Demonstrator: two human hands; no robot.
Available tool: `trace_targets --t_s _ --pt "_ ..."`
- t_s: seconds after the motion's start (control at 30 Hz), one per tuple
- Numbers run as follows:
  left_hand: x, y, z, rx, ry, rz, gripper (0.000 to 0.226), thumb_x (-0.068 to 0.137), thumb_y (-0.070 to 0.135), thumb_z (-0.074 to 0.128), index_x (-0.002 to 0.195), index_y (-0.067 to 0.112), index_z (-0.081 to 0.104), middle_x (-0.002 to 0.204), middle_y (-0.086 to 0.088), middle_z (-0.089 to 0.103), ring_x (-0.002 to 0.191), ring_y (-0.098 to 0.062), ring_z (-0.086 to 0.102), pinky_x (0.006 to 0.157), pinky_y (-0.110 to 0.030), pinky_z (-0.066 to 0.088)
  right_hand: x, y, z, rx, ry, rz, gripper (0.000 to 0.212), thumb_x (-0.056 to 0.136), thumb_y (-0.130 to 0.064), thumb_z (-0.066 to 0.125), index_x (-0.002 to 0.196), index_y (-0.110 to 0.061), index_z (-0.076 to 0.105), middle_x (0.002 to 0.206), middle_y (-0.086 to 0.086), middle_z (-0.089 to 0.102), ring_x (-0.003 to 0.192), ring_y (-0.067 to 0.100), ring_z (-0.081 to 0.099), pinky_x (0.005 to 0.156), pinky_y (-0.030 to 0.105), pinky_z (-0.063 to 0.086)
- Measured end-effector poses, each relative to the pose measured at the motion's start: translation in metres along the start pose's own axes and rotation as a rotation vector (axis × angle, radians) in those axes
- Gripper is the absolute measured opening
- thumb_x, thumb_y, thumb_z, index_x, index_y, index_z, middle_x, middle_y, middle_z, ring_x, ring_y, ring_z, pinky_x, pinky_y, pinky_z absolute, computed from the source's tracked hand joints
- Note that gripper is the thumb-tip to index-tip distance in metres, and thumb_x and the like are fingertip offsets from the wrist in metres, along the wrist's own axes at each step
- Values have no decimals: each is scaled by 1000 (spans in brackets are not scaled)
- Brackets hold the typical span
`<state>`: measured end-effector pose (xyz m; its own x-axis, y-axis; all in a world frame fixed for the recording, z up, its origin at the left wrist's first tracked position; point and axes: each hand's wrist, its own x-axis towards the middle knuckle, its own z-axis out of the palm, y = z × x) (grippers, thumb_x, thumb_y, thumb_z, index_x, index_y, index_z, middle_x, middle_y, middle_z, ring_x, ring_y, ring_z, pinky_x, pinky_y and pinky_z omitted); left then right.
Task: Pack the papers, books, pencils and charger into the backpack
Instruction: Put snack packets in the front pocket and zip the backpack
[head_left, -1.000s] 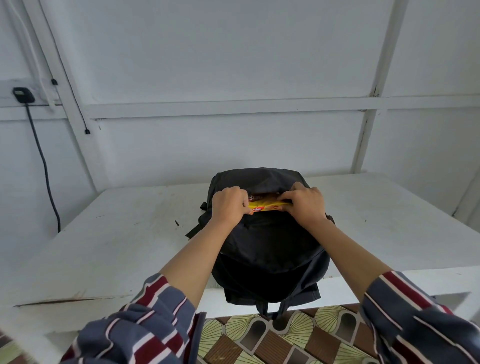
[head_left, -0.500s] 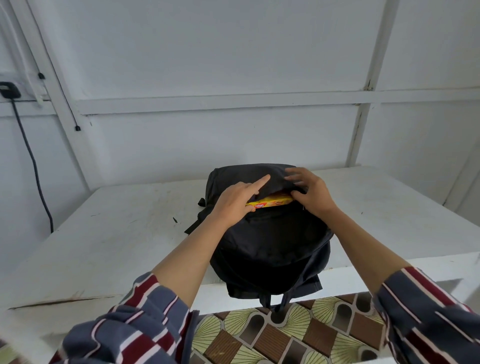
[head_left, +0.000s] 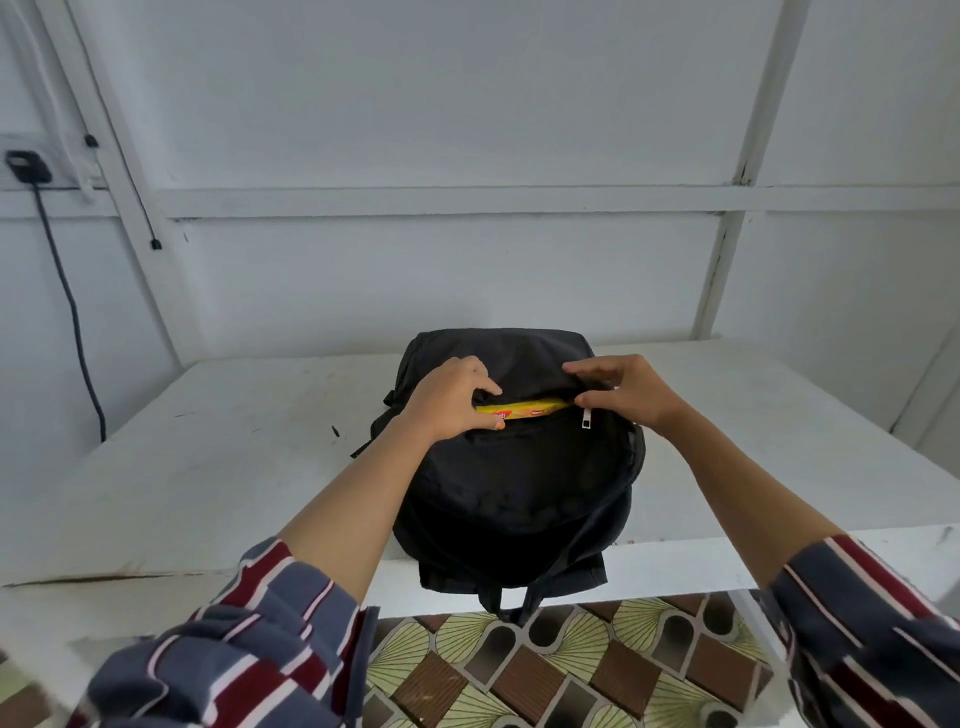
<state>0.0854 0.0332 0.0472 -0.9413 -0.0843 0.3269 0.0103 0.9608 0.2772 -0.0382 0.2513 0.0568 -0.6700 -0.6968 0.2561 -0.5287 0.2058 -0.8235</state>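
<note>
— Where are the fingers?

— The left hand (head_left: 451, 400) lies on the black backpack (head_left: 519, 483), at the left end of its open zip slit. Its fingers (head_left: 480, 382) curl over the upper lip of the slit and its thumb presses on the lower lip, so it pinches the cloth there.

— And the other hand?

— The right hand (head_left: 626, 395) is at the right end of the same slit. Its fingers (head_left: 587, 370) bend over the upper flap, slightly spread, with the thumb tucked at the flap's edge. It grips the flap.

— What lies between the two hands?

— A yellow packet (head_left: 524, 408) with a red label shows in the gap. It lies lengthwise inside the bag and runs from one thumb to the other. A silver zip pull (head_left: 587, 419) hangs just below the right thumb. What else the bag holds cannot be seen.

— Where does the bag sit?

— It lies flat on the white tabletop (head_left: 208, 467), at the middle of the near edge. Its bottom end juts over that edge and its straps (head_left: 511, 605) hang down. Its top end points toward the far edge, by the wall.

— And around it?

— The forearms are bare and the striped sleeves (head_left: 249, 649) are bunched near the elbows. A black plug (head_left: 26, 166) sits in the wall beyond the far left corner, and its cable drops behind the tabletop. Patterned floor tiles (head_left: 519, 675) show below the near edge.
</note>
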Motion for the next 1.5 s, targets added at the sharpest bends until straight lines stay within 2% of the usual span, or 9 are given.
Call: trace_targets --t_s 0.1,0.23,0.4,0.53,0.73,0.93,1.03,1.17,1.5 --pt "2 15 4 -75 121 -10 38 75 40 74 107 18 69 108 2 53 105 -14 46 89 -30 41 -1 5 -16 -59 -102 40 51 74 19 59 118 -6 62 121 3 59 110 11 54 80 -1 41" --pt "10 45 12 -116 187 55 31 81 38 69 105 19 69 109 4 57 105 -12 47 87 -25 38 -2 13 -21 -90 -169 48 55 72 21 59 120 -5 60 120 0 58 112 10 53 82 0 40" --pt "20 77 26 6 138 106 34 81 45 66 105 22 69 107 6 59 101 -12 51 83 -28 41 -5 22 -18 -170 -99 -6 40 72 7 72 110 -4 66 120 5 61 110 12 56 99 18 38" --pt "24 89 41 174 176 43 40 77 57 63 96 22 66 107 7 55 98 -12 50 77 -28 36 -9 32 -15 -272 -32 -96 29 73 -2 75 102 -5 71 108 9 66 100 17 60 85 5 40" --pt "26 96 48 186 192 -19 23 83 38 61 92 18 68 104 5 56 96 -14 52 71 -28 34 -11 40 -11 -297 -9 -198 25 76 -1 72 101 -2 71 100 12 67 86 12 57 76 2 40" --pt "22 93 40 99 150 -51 18 86 28 58 82 16 72 95 4 61 83 -14 57 68 -32 47 -11 39 -10 -300 16 -203 37 76 -5 72 112 -9 67 108 5 66 88 12 57 72 0 38" --pt "20 92 34 35 132 -78 18 90 27 55 90 15 68 92 2 65 79 -15 59 71 -32 46 -9 37 -9 -289 2 -223 35 76 -10 74 111 -9 68 107 4 66 89 12 58 76 6 41" --pt "18 88 31 -34 94 -131 20 94 25 50 99 14 65 90 0 68 78 -18 61 75 -35 47 -8 32 -7 -395 10 -244 37 74 -25 77 109 -13 70 105 1 67 91 16 62 79 26 49" --pt "-3 49 14 66 150 -215 26 96 14 44 89 8 67 98 0 69 92 -25 57 86 -39 43 -9 34 -6 -587 196 -301 20 81 -25 71 99 -15 74 96 2 73 82 21 67 75 29 46"
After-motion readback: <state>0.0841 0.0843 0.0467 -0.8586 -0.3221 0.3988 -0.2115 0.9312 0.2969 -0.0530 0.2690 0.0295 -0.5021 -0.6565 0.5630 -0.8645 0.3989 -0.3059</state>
